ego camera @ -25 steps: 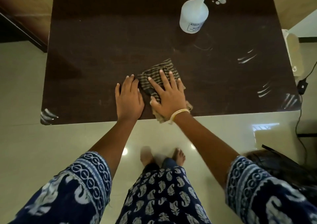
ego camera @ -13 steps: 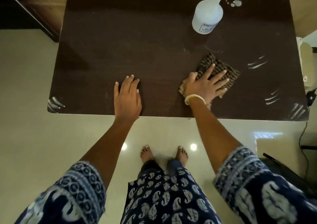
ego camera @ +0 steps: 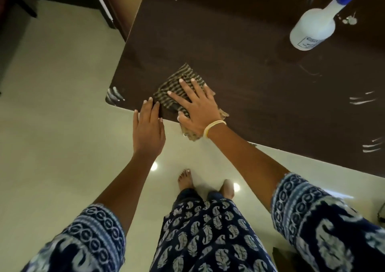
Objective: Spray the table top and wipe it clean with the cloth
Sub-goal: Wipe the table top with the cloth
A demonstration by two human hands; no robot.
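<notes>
Your left hand point(ego camera: 148, 128) lies flat with only its fingertips on the table point(ego camera: 260, 79) edge, holding nothing. Your right hand point(ego camera: 196, 107), fingers spread flat, presses the striped cloth point(ego camera: 179, 84), which has swept back from right of centre to the near-left corner. 1 spray bottle point(ego camera: 312, 29) stands untouched at the far right.

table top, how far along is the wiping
Spraying looks done: the spray bottle stands released at the far side. In hand: the right hand presses the striped cloth flat near the table's near-left corner, the left hand resting at the edge. Left: white streaks on the right.
</notes>
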